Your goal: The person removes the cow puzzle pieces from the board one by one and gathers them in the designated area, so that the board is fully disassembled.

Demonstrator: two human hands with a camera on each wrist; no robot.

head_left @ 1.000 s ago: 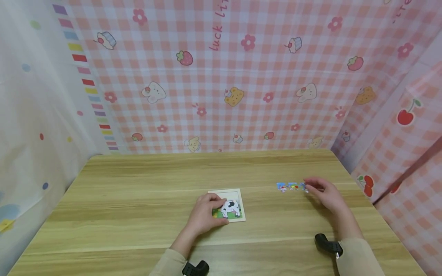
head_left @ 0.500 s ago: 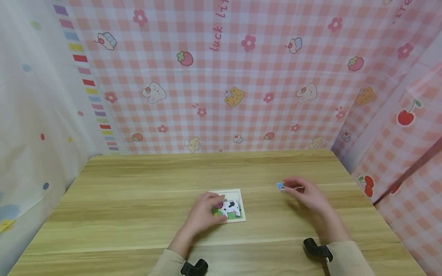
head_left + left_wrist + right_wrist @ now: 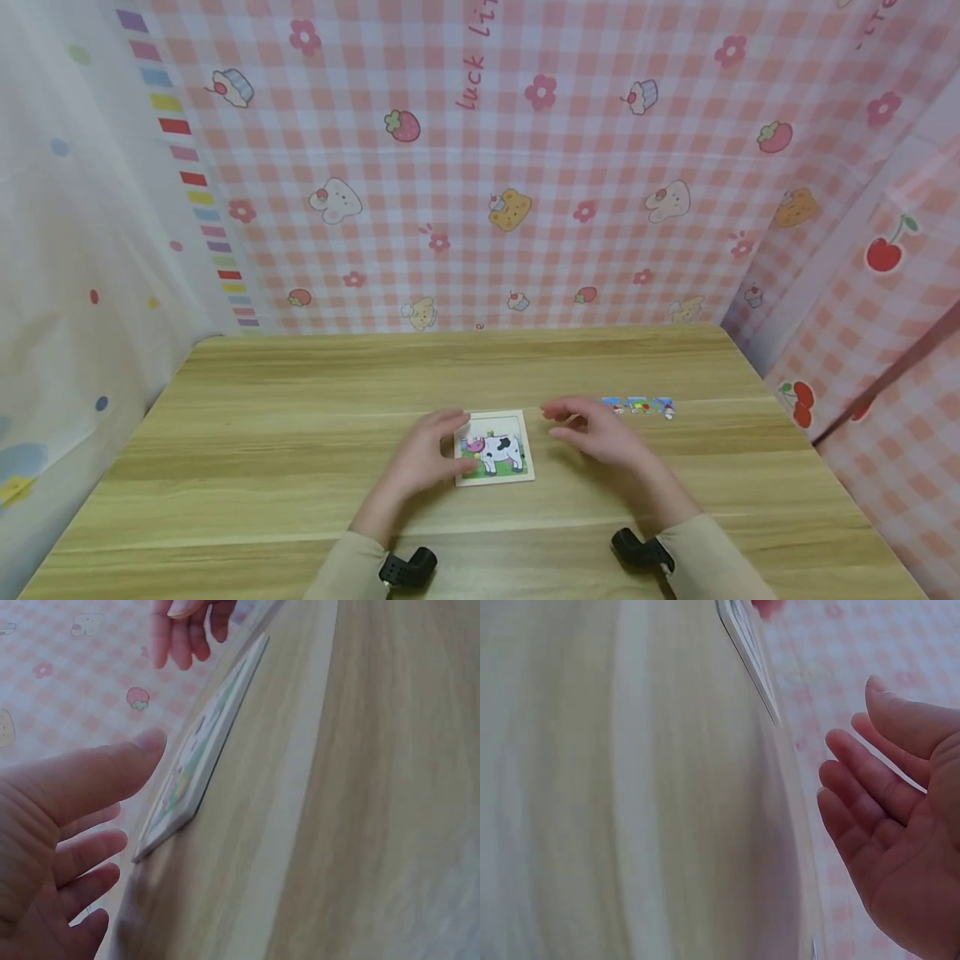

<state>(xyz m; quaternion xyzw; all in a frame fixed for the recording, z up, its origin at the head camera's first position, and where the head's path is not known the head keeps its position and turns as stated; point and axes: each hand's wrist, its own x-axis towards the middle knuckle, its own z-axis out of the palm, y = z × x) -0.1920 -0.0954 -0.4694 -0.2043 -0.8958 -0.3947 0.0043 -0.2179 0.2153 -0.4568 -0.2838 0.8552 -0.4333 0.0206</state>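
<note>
A square framed cow puzzle lies flat at the middle of the wooden table; its upper part shows a pale bare strip. At its left edge is my left hand, thumb and fingers spread apart with nothing pinched; the left wrist view shows the hand beside the board. My right hand hovers right of the board, fingers relaxed and holding nothing, as the palm in the right wrist view confirms. Behind it, small blue picture pieces lie in a row, one partly hidden by the hand.
The wooden table reaches back to a pink checked cloth hanging behind it. White dotted cloth hangs at the left, and more pink cloth at the right. Black wrist devices sit at both wrists.
My right hand has moved left from the small pieces towards the board, uncovering the rightmost piece. My left hand has drawn back slightly left and let go of the board, showing more of the cow picture.
</note>
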